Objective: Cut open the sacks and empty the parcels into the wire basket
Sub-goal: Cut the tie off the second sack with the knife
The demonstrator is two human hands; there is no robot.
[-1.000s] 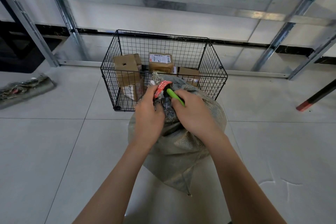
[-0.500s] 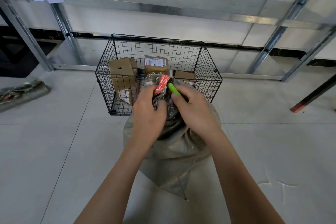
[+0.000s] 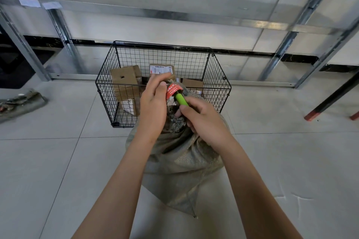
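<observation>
Just in front of the black wire basket (image 3: 219, 75), the grey-green woven sack (image 3: 180, 159) stands on the floor, its bunched neck gripped by the left hand (image 3: 153, 103), fingers curled, while the right hand (image 3: 204, 120) pinches the green-handled cutter (image 3: 181, 100), which slants up toward the basket with its tip under the red printed band (image 3: 173, 89).

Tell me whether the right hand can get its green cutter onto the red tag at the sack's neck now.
Probably yes. The right hand grips the green cutter, whose tip sits at the red tag; the left hand holds the sack by the neck, clear of the way.
</observation>
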